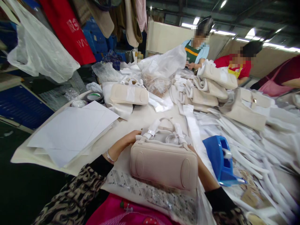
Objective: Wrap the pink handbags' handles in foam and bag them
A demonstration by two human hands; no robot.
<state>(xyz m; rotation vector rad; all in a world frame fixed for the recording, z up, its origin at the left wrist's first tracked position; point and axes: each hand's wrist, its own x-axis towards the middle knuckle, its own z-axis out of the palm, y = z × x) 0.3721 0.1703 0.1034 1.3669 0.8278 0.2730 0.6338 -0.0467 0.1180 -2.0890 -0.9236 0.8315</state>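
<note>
A cream handbag stands at the table edge in front of me, its base towards me. Its handles have white wrapping around them, and pale stuffing shows at the opening. My left hand grips the bag's left side, the fingers mostly hidden behind it. On the opposite side my right hand holds the bag, its fingers also out of sight. Under the bag lies a clear printed plastic sheet.
White paper sheets and a tape roll lie left. Another wrapped bag is ahead. Stacked bags, a blue tape dispenser and white foam strips crowd the right. Two people work across the table.
</note>
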